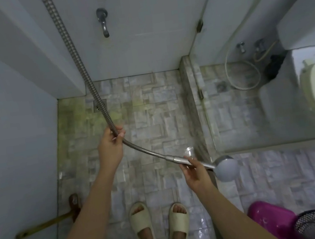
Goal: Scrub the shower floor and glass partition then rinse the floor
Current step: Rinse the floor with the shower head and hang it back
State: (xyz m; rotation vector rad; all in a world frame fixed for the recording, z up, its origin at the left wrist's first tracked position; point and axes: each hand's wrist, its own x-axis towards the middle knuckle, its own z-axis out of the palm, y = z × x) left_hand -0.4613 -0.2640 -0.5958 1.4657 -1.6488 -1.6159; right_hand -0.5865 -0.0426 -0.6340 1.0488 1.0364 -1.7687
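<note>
The floor [151, 110], centre frame, is mottled grey tile, stained green around the drain [99, 105] at upper left. The left hand [111, 143] curls round the metal hose [76, 57]. The right hand [194, 171] grips the handle of the shower head [227, 168]. The glass partition [250, 97], at right, blurs what lies behind it. The hose runs off the top edge.
</note>
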